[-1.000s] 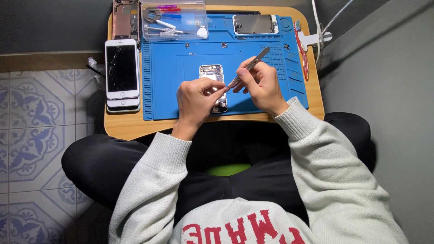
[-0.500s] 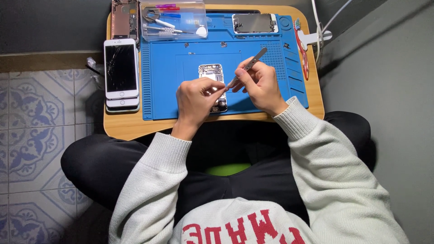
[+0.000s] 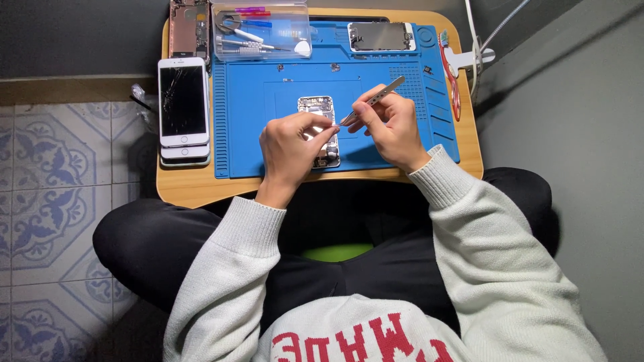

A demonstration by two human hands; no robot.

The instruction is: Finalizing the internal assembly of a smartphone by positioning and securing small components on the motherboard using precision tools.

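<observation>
An opened phone body (image 3: pixel 316 110) lies on a blue work mat (image 3: pixel 261 134) on a small wooden table (image 3: pixel 201 188). My left hand (image 3: pixel 288 151) rests over the phone's lower half, forefinger and thumb pinched close together at its right edge. My right hand (image 3: pixel 392 127) grips metal tweezers (image 3: pixel 376 99), whose tips point left and meet my left fingertips just above the phone. Whether anything sits between the tips is too small to tell.
Two stacked white phones (image 3: pixel 183 107), the top one with a cracked screen, lie at the table's left. A clear plastic box of tools (image 3: pixel 261 30), a phone frame (image 3: pixel 190 27) and a detached screen (image 3: pixel 380 35) line the far edge. Red-handled tool (image 3: pixel 451 77) lies right. Tiled floor left, grey wall right.
Hardly anything has moved. Both hands stay over the phone, with the tweezers tips still at my left fingertips.
</observation>
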